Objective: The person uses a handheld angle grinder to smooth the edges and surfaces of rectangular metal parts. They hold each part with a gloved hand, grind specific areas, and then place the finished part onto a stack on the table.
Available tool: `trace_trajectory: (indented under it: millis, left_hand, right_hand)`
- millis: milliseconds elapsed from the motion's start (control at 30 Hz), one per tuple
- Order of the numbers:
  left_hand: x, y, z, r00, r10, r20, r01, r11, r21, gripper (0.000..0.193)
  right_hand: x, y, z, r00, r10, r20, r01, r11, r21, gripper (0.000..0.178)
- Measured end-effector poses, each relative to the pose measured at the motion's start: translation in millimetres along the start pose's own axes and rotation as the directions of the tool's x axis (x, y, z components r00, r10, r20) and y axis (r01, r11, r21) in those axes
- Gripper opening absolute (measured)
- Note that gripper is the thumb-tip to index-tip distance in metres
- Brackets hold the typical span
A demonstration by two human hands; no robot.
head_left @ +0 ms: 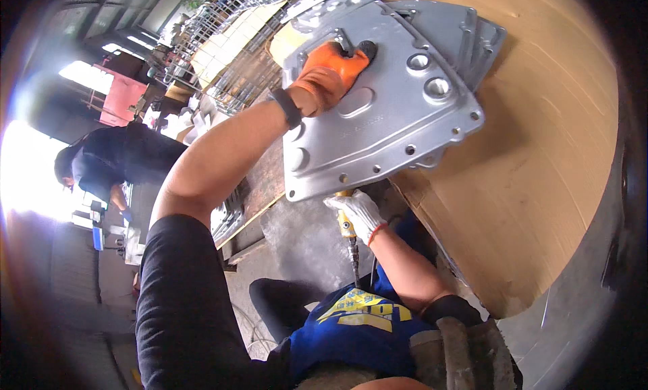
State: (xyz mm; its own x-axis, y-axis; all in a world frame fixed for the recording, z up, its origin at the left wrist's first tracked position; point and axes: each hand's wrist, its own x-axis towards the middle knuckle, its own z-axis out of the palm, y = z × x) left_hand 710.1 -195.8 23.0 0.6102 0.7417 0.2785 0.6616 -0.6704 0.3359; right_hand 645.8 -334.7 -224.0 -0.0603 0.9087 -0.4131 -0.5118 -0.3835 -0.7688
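Note:
A large grey cast-metal cover (378, 117) with holes along its edge is tilted in front of me. My left hand (331, 73), in an orange glove with dark fingertips, is closed at a raised lug on the cover's upper face. Below the cover's near edge, my right hand (358, 213) in a white glove is wrapped around a yellow air tool (346, 227). A hose fitting hangs from the tool's lower end. Its upper tip is hidden by the glove and the cover's edge.
Under the cover, more grey castings (452, 39) lie on a brown cardboard sheet (533, 167). Wire cages (246, 59) stand at the far left. A co-worker in dark clothes (121, 157) bends over at the left. A wooden edge (253, 221) runs beside my left arm.

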Motion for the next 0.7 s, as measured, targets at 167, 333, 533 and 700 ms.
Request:
trace_trajectory:
  millis: [167, 333, 533, 700]
  left_hand:
    - [-24, -1, -24, 0.913, 0.315, 0.258, -0.402, 0.8, 0.446, 0.026]
    - [-64, 8, -37, 0.973, -0.161, 0.162, 0.159, 0.987, 0.025, 0.038]
    - [-138, -59, -85, 0.966, -0.191, 0.174, 0.253, 0.555, -0.793, 0.036]
    - [-256, -81, -131, 0.945, -0.231, 0.233, 0.291, 0.257, -0.922, 0.031]
  right_hand:
    - [-8, -5, 2, 0.996, 0.085, 0.005, -0.085, 0.996, 0.042, 0.043]
    - [-8, -16, -4, 0.998, 0.058, -0.031, -0.056, 0.997, 0.06, 0.039]
    - [-21, -12, 0, 0.991, 0.082, -0.103, -0.087, 0.995, -0.045, 0.036]
    - [-31, -25, -4, 0.992, 0.031, -0.121, -0.029, 0.999, 0.02, 0.035]
